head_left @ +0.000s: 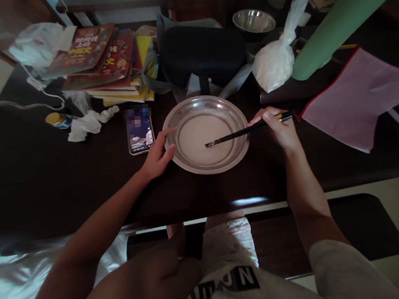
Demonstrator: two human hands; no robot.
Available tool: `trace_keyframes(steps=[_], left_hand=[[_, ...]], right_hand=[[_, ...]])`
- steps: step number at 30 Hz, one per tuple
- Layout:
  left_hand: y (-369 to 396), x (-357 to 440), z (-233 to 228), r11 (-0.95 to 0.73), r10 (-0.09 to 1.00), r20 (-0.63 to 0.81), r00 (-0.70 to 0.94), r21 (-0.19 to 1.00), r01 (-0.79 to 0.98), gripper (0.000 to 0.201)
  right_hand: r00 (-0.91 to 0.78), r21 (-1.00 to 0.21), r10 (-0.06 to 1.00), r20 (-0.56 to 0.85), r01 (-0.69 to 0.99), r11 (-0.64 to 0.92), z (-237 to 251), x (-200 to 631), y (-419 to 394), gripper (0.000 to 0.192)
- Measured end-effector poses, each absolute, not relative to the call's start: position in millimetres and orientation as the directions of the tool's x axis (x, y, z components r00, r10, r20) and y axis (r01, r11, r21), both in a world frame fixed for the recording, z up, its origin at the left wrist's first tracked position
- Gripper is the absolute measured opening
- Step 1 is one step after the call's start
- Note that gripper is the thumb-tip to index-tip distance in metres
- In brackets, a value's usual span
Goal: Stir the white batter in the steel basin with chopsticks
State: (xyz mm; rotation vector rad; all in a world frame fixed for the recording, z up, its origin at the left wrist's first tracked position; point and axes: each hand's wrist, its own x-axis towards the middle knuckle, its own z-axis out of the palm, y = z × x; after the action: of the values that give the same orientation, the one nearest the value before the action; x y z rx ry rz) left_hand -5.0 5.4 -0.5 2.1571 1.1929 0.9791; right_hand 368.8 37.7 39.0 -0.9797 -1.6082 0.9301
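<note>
A wide, shallow metal basin (209,168) sits on the dark table in front of me, with a pale, whitish layer (198,133) covering its bottom. My left hand (159,155) grips the basin's left rim, the thumb and a finger reaching over the edge. In my right hand (277,127) is a pair of black chopsticks (241,132) with gold bands near the upper end. They slant down to the left across the right rim. Their tips, marked with something white, are at the whitish layer near the middle of the basin.
A lit phone (140,135) lies left of the basin, near crumpled tissue (85,125) and a small jar (58,120). Behind are stacked books (100,79), a black case (202,52), a tied bag of white powder (273,65), a green cylinder (342,27) and pink cloth (357,95).
</note>
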Motion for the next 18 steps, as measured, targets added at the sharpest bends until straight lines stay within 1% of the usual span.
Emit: trace_keyframes(steps=[4, 5, 9, 11, 14, 16, 18], left_hand=[[5.4, -4.8, -0.4, -0.496, 0.865, 0.348, 0.361, 0.697, 0.517, 0.057], [5.3, -4.6, -0.2, -0.495, 0.866, 0.347, 0.359, 0.698, 0.517, 0.057], [4.8, -4.4, 0.8, -0.489, 0.869, 0.34, 0.36, 0.705, 0.514, 0.058], [4.9, -4.5, 0.7, -0.492, 0.867, 0.343, 0.361, 0.705, 0.511, 0.058], [5.3, -4.9, -0.3, -0.495, 0.866, 0.35, 0.357, 0.698, 0.517, 0.058], [5.5, -5.0, -0.6, -0.495, 0.867, 0.351, 0.354, 0.696, 0.52, 0.058], [5.3, -4.8, -0.5, -0.493, 0.867, 0.348, 0.356, 0.696, 0.522, 0.059]], right_hand=[[-0.298, -0.909, 0.904, 0.307, 0.19, 0.372, 39.7, 367.3, 37.4, 0.032], [-0.289, -0.907, 0.906, 0.309, 0.197, 0.372, 40.3, 367.0, 37.1, 0.032], [-0.164, -0.916, 0.931, 0.327, 0.186, 0.355, 41.0, 367.6, 36.5, 0.032], [-0.187, -0.919, 0.926, 0.328, 0.165, 0.358, 40.1, 367.8, 36.7, 0.033], [-0.283, -0.911, 0.905, 0.319, 0.171, 0.375, 40.0, 367.8, 37.1, 0.031], [-0.269, -0.906, 0.91, 0.316, 0.198, 0.374, 41.2, 368.4, 36.8, 0.032], [-0.211, -0.909, 0.924, 0.32, 0.206, 0.362, 42.7, 369.0, 36.2, 0.033]])
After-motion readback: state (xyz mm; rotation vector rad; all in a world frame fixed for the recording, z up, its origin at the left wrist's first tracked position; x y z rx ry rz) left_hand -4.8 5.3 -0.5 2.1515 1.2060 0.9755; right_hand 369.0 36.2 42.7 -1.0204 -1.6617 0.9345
